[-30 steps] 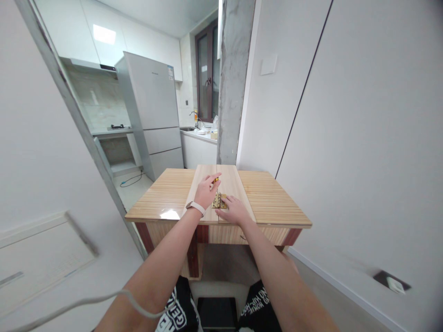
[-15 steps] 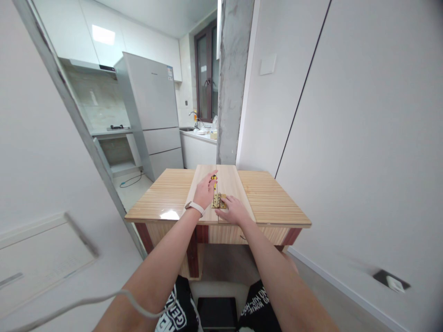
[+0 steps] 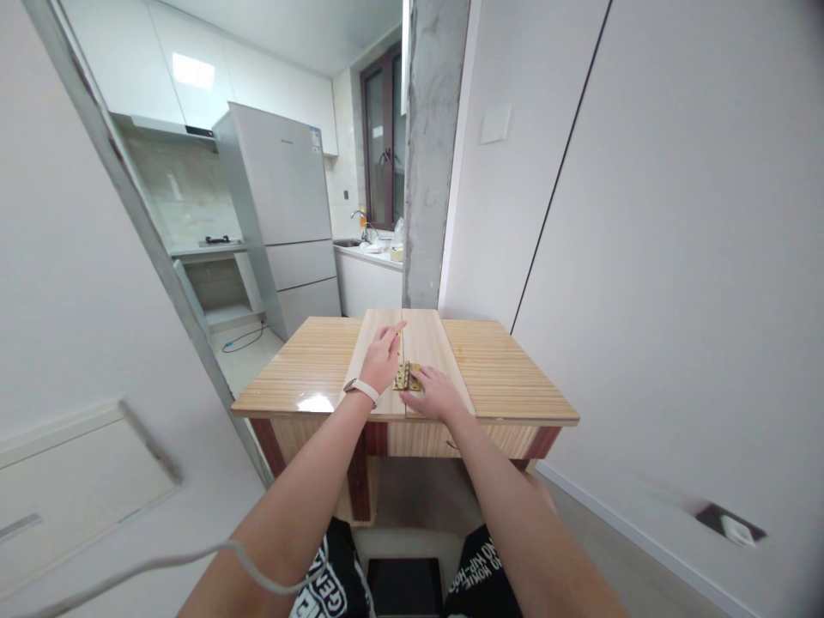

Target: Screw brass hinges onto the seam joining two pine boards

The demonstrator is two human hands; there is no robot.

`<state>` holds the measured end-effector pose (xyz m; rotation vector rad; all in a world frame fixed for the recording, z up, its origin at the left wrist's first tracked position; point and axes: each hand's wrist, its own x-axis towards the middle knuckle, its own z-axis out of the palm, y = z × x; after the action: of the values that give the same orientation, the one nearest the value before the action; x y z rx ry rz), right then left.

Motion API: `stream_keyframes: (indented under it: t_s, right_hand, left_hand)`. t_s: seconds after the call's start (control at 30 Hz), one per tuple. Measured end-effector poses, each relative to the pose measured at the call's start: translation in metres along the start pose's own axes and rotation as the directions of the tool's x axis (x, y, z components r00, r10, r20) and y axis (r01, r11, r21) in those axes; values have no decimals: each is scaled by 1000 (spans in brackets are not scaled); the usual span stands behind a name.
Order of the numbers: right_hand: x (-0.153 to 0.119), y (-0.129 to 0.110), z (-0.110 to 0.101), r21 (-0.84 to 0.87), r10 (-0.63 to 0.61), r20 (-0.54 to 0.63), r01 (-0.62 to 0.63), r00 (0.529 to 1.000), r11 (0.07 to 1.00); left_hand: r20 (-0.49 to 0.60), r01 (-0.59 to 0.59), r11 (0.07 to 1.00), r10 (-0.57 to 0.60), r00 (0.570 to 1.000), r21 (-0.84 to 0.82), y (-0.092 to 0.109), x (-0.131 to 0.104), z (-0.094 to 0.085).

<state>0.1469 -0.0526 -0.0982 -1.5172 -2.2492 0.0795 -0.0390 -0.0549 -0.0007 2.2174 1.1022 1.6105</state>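
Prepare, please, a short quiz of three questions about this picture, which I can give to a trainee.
1. Multiple choice: what does the right hand touch?
A) the refrigerator
B) the brass-coloured hinge
C) the sink tap

2. True or false: the hinge lies across the seam between the two pale boards.

3. Short answer: what colour shows on the object mostly hidden by the left hand?

Key: 1. B; 2. True; 3. Yellow.
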Motion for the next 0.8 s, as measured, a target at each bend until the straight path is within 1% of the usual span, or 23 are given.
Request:
stream_keyframes:
  t_s: [0.07, 0.2, 0.43, 0.53, 0.67, 0.8]
  right_hand:
    - [-1, 0, -1, 0, -4, -8, 4, 1000, 1000]
    - [-2, -1, -2, -1, -12, -20, 12, 1000, 1000]
    - [-1, -2, -2, 1, 8, -2, -8, 1000, 1000]
    - [0, -1, -2, 2, 6, 8, -6, 1000, 1000]
    - [0, 0, 0, 9, 10, 13, -10, 1000, 1000]
    - [0, 2, 1, 8, -1, 0, 1, 1000, 1000]
  left_hand:
    - [18, -5, 999, 6, 1000, -40, 1, 0, 0]
    - [58, 43, 995, -38, 998, -87, 0, 1, 2]
    - [-37, 62, 997, -60, 997, 35, -6, 2, 1]
    - [-54, 67, 995, -63, 997, 68, -7, 2, 0]
    - [-40, 49, 999, -49, 998, -8, -8, 1, 2]
    - [12, 56, 992, -55, 998, -117, -8, 1, 4]
